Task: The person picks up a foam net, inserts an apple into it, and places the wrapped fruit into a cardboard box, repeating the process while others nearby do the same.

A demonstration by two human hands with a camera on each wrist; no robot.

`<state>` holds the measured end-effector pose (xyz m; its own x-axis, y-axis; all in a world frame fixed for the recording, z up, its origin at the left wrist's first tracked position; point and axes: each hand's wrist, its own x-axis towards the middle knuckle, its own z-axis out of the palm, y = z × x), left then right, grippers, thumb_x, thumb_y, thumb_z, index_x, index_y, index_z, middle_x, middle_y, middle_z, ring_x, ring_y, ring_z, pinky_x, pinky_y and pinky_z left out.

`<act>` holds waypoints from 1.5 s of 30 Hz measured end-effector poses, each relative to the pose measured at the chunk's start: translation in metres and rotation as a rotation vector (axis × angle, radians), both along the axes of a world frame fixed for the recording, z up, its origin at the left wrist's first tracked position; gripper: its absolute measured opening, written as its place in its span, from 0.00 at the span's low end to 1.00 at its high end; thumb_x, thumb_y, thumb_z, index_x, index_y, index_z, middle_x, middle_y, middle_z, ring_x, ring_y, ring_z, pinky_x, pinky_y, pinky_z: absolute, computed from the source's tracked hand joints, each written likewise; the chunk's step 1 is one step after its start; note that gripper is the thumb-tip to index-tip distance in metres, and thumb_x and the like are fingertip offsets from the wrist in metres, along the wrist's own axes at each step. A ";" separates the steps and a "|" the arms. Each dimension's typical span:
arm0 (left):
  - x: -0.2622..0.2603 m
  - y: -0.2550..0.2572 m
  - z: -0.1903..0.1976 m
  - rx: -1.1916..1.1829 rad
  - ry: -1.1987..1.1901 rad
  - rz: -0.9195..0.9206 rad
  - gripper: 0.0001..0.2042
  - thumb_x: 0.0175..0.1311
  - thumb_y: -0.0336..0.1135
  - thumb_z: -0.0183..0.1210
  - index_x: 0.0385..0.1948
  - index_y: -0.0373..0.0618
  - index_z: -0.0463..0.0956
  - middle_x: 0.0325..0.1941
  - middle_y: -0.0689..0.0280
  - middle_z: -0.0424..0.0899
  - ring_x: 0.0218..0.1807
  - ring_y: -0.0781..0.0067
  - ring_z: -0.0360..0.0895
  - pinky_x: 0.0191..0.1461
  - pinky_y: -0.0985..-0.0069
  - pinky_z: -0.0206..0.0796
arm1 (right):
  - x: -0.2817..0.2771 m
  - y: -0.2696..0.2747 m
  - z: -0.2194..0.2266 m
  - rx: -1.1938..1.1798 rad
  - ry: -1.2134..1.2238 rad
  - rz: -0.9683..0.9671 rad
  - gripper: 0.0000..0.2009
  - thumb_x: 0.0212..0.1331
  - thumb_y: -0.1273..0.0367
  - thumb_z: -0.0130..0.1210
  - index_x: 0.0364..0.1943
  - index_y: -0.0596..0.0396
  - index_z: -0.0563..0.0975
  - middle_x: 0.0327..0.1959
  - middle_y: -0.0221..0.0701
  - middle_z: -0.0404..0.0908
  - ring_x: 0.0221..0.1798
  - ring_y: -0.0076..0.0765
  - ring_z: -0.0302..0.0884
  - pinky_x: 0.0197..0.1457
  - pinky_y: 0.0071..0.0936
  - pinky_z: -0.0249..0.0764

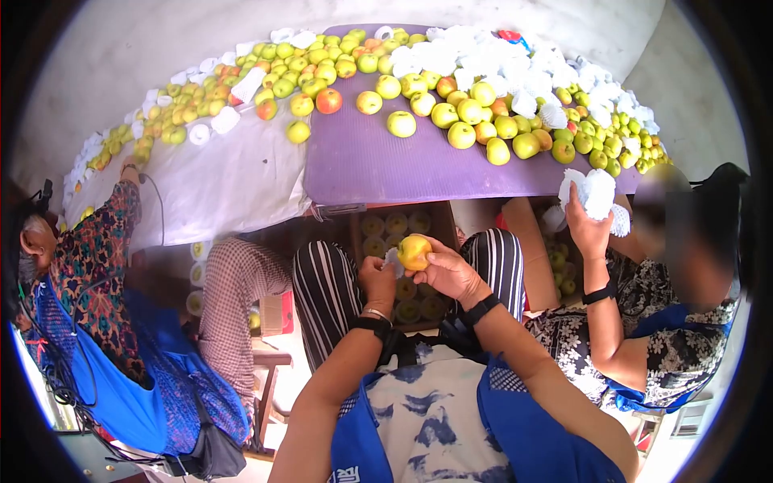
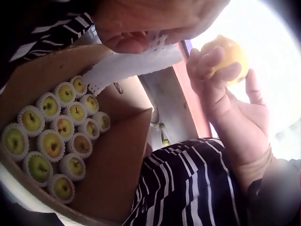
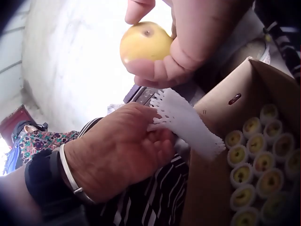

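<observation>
At far left, a person in a flowered top (image 1: 93,266) and blue vest stretches an arm to the table (image 1: 350,181); a pale sheet (image 1: 233,181) covers that end, with green, yellow and reddish apples (image 1: 298,64) heaped along the back among loose foam sleeves; at centre, over a lap in black-and-white striped trousers (image 1: 318,282), two hands work close together but apart from each other; the left hand (image 1: 377,282), wearing a silvery bangle (image 3: 69,172) and a dark wristband (image 1: 370,325), pinches one end of a white foam net (image 3: 186,122), whose free end extends toward the open carton; the right hand (image 1: 452,276), just beside it, grips a yellow apple (image 1: 414,252) between thumb and fingers, the bare fruit held up in front of the body, above the lap and clear of the table; between the knees, an open cardboard carton (image 2: 117,165) holds rows of netted apples (image 2: 51,146), most with their stems showing; beyond, a purple mat (image 1: 354,153) covers the middle and right of the table, with more apples and a pile of white foam sleeves (image 1: 475,56) toward the back; at far right, a person in a black-and-white patterned top (image 1: 688,346) holds up a clutch of white foam (image 1: 592,195)
</observation>
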<state>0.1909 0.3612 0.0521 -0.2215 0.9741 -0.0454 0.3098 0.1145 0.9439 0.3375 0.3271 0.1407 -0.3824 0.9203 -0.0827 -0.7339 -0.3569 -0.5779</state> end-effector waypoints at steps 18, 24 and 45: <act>-0.002 0.002 0.011 -0.017 -0.020 -0.008 0.08 0.42 0.29 0.59 0.17 0.40 0.67 0.15 0.68 0.69 0.20 0.78 0.65 0.26 0.77 0.62 | -0.009 0.001 -0.006 -0.045 -0.497 -0.139 0.28 0.42 0.70 0.60 0.51 0.58 0.65 0.41 0.29 0.72 0.43 0.27 0.70 0.44 0.21 0.68; -0.001 0.004 0.002 0.015 0.025 -0.010 0.10 0.40 0.31 0.61 0.16 0.41 0.67 0.15 0.69 0.68 0.19 0.79 0.63 0.25 0.78 0.61 | -0.011 0.003 -0.008 0.050 -0.592 -0.091 0.31 0.41 0.66 0.60 0.54 0.59 0.64 0.46 0.30 0.72 0.52 0.27 0.66 0.59 0.27 0.57; -0.011 -0.001 0.041 -0.322 -0.945 -0.134 0.04 0.53 0.30 0.54 0.29 0.43 0.71 0.25 0.70 0.75 0.22 0.83 0.71 0.24 0.86 0.64 | -0.015 0.004 -0.013 -0.074 -0.802 -0.183 0.25 0.36 0.70 0.62 0.44 0.61 0.72 0.39 0.31 0.74 0.44 0.28 0.70 0.49 0.23 0.66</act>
